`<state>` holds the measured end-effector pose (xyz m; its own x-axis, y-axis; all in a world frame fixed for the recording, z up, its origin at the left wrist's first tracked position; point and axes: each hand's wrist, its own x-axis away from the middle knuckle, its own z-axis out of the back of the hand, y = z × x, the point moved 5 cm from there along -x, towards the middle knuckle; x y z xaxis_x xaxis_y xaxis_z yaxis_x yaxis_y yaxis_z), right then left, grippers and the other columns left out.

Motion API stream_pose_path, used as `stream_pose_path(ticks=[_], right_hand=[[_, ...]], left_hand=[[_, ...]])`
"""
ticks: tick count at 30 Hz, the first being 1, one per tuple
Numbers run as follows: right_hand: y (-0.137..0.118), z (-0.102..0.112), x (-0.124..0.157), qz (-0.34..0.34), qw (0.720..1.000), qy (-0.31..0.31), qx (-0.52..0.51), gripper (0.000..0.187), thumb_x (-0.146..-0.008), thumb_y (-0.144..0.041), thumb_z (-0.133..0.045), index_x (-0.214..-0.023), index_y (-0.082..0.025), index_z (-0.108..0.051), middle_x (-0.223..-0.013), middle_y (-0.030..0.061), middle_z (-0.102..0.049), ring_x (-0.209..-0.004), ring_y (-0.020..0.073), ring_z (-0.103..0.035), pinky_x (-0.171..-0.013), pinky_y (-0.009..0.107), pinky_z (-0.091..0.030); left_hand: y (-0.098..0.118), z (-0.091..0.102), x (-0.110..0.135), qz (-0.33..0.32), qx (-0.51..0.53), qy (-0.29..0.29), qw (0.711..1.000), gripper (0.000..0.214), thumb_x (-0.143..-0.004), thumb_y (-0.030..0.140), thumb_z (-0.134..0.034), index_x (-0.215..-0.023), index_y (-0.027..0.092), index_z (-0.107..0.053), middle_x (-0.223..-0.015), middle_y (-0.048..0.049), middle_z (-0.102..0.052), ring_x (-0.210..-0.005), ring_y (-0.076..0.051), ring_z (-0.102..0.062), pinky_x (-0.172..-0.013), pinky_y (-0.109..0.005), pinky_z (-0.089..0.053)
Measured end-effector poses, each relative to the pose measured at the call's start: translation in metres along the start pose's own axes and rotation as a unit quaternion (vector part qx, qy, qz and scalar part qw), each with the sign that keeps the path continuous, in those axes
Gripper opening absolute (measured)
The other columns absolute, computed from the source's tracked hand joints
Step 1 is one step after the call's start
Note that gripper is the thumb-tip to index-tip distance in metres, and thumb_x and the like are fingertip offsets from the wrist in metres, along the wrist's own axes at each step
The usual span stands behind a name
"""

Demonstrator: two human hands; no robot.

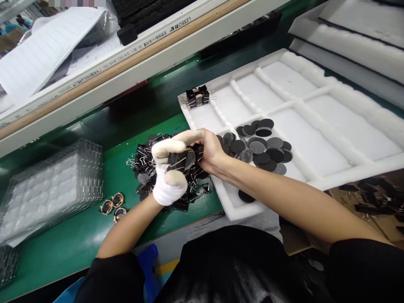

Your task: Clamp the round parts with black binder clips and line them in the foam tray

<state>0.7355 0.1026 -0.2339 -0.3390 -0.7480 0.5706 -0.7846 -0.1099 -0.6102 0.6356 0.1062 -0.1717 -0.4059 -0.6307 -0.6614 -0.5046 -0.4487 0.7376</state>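
Observation:
My left hand (170,168) wears a white glove with beige fingertips. Its fingers and thumb curl around a round disc piece (190,160) with black binder clips on it. From the right, my bare right hand (208,149) meets the same piece, its fingers closed at a black binder clip (198,151); some fingertips are hidden. Beneath both hands spreads a pile of black binder clips (192,185) with silver wire handles, mixed with dark discs (143,178). Another clipped disc piece (198,97) rests in the far left corner of the white foam tray (233,212).
Loose dark and clear-faced discs (268,155) lie in the tray near my right forearm. At left are stacked clear plastic trays (88,172) and three small gold-rimmed round parts (118,200). A shelf rail (126,63) crosses above the green table (72,240).

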Motion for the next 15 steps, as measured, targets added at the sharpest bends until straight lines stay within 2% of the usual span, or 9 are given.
stream_pose_path(ticks=[4, 9, 11, 15], right_hand=[[0.0016, 0.0011, -0.0020, 0.011, 1.000, 0.008, -0.017, 0.022, -0.075, -0.020, -0.049, -0.059, -0.024, -0.035, -0.052, -0.0048, -0.036, -0.048, 0.0125, -0.032, -0.051, 0.030, -0.029], [0.0031, -0.0013, 0.0015, -0.004, 0.999, -0.004, -0.045, 0.025, -0.075, -0.022, -0.050, -0.059, -0.026, -0.032, -0.050, -0.0048, -0.034, -0.045, 0.0132, -0.032, -0.046, 0.030, -0.027], [0.0030, -0.0021, 0.0036, -0.010, 0.998, -0.008, -0.054, 0.026, -0.076, -0.023, -0.051, -0.059, -0.026, -0.031, -0.050, -0.0048, -0.033, -0.045, 0.0132, -0.032, -0.046, 0.030, -0.027], [0.0033, -0.0028, 0.0062, -0.014, 0.998, -0.009, -0.065, 0.028, -0.077, -0.021, -0.051, -0.058, -0.026, -0.031, -0.050, -0.0044, -0.033, -0.045, 0.0130, -0.031, -0.045, 0.029, -0.025]], left_hand=[[0.0010, -0.0026, 0.0023, -0.030, -0.046, -0.014, 0.998, 0.049, -0.091, 0.077, -0.054, -0.112, 0.032, -0.053, -0.121, -0.0061, -0.072, -0.114, -0.029, -0.072, -0.097, -0.054, -0.059], [0.0007, -0.0001, 0.0062, 0.025, -0.174, -0.046, 0.983, 0.063, -0.082, 0.087, -0.053, -0.111, 0.032, -0.044, -0.129, -0.0109, -0.065, -0.121, -0.030, -0.068, -0.087, -0.049, -0.061], [-0.0019, 0.0012, 0.0080, 0.039, -0.215, -0.051, 0.974, 0.066, -0.080, 0.091, -0.050, -0.111, 0.032, -0.042, -0.126, -0.0106, -0.065, -0.120, -0.030, -0.068, -0.084, -0.048, -0.061], [-0.0043, -0.0016, 0.0086, 0.005, -0.180, -0.039, 0.983, 0.058, -0.085, 0.085, -0.052, -0.111, 0.035, -0.043, -0.116, -0.0059, -0.069, -0.110, -0.028, -0.073, -0.086, -0.051, -0.061]])
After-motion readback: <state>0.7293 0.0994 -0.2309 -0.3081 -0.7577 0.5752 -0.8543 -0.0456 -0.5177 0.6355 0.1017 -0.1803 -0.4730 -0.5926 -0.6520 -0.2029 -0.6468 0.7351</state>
